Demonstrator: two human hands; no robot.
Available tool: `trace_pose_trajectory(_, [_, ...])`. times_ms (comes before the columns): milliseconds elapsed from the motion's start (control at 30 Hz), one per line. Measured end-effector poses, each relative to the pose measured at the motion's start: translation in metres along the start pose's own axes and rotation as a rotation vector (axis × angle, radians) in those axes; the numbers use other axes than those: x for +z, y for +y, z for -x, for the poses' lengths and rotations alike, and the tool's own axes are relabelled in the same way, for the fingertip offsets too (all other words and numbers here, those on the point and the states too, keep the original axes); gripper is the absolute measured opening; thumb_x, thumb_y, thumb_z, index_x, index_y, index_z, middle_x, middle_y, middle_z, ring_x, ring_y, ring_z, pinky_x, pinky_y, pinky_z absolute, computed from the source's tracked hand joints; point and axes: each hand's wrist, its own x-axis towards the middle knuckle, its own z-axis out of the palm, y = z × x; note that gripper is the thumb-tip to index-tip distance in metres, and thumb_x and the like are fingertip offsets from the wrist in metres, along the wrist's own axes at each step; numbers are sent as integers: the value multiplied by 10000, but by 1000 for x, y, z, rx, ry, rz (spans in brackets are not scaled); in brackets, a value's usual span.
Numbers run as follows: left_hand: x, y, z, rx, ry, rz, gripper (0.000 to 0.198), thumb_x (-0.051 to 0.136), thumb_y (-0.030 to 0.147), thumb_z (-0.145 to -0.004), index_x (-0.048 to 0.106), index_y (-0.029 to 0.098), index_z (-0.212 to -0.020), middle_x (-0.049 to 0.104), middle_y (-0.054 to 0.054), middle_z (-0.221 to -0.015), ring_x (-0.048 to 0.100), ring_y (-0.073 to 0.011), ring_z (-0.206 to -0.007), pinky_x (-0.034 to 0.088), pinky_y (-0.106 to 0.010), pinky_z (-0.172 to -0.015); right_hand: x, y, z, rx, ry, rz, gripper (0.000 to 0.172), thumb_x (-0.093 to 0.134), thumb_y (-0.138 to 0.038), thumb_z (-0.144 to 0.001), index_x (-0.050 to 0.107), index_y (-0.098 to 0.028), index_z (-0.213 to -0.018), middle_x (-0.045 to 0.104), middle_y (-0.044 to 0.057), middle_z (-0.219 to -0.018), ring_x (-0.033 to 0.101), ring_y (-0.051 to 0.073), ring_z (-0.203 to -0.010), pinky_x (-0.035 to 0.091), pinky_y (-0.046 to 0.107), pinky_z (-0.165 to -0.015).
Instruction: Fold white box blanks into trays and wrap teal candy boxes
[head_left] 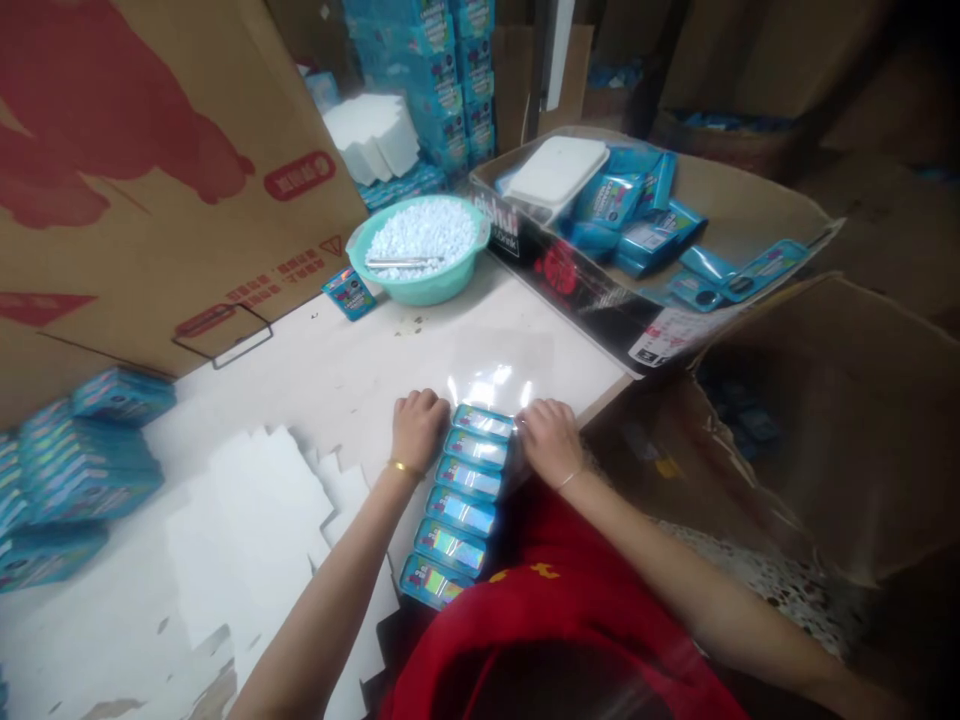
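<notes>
A row of several small blue packs (460,511) with shiny windows runs from my lap to the table's near edge. At its far end, glossy clear plastic film (491,380) lies over the table. My left hand (420,428), curled with the knuckles up, grips the film beside the farthest pack's left end. On the other side of that pack my right hand (550,438) is closed as well, thumb and fingers pinching the film's right edge. The fingertips of both hands are partly hidden.
White cut card sheets (251,520) and stacked blue packs (90,450) lie left. Farther back stand a turquoise bowl (420,290) of small white pieces with a metal tool (405,263), and a single blue pack (349,294). An open carton (570,280) of blue packs sits right.
</notes>
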Motion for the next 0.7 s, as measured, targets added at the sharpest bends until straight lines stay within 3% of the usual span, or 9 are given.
trace_pose_trajectory(100, [-2,2,0,-29,27,4,260,434,298,-891,574,188,-702,565,-49,-674,469,-196,-700,285,-345,-694,-8,-5,-9,17,41,-8,224,393,-242,-930,530,-187,-761,552,65,-781,496,216,-767,373,337,-720])
trace_pose_trajectory(300, [-8,5,-2,-72,4,117,398,412,352,-893,440,182,-534,464,11,-511,424,-122,-532,300,-276,-623,-24,-19,-10,10,76,-84,212,372,-230,-934,513,-191,-780,546,32,-763,501,150,-658,359,257,-621])
trace_pose_trajectory(500, [-22,4,-15,-4,-89,177,397,423,337,-866,418,179,-501,460,5,-520,414,-122,-552,290,-283,-637,-42,-26,-14,37,35,-104,111,475,-190,-829,536,-198,-737,586,2,-721,513,122,-589,340,233,-573])
trace_pose_trajectory(700, [-36,-1,-20,-35,-186,199,371,419,293,-835,399,183,-481,373,22,-444,326,-108,-462,237,-278,-543,-57,-43,-22,46,-65,109,108,489,-209,-799,556,-193,-716,609,8,-672,511,141,-563,256,268,-527])
